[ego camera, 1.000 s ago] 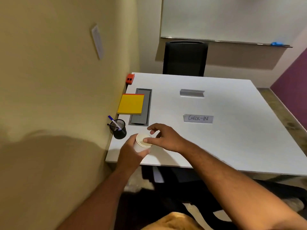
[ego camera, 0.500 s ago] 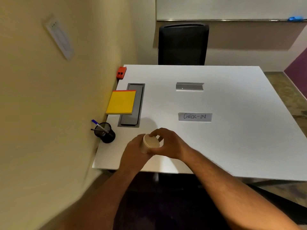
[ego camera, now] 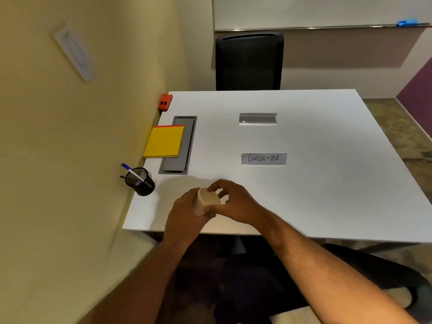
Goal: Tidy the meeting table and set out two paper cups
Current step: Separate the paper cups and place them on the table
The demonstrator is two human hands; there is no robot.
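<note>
A cream paper cup point(ego camera: 205, 201) is held on its side above the near left part of the white table point(ego camera: 315, 195), its mouth or base facing me. My left hand point(ego camera: 184, 213) wraps its body from the left. My right hand point(ego camera: 233, 202) pinches its rim with thumb and fingers from the right. Whether it is one cup or a nested stack I cannot tell.
A black pen cup point(ego camera: 140, 181) with pens stands at the near left edge. A yellow notepad point(ego camera: 164, 141) lies partly over a grey cable hatch point(ego camera: 178, 146). A "CHECK-IN" sign point(ego camera: 263, 158) and a grey name holder point(ego camera: 257, 118) lie mid-table. A black chair point(ego camera: 249, 61) stands beyond.
Both hands have stayed on the cup and shifted slightly right over the table edge. My right fingers have closed more around the rim. The camera has tilted, so the table sits more centred.
</note>
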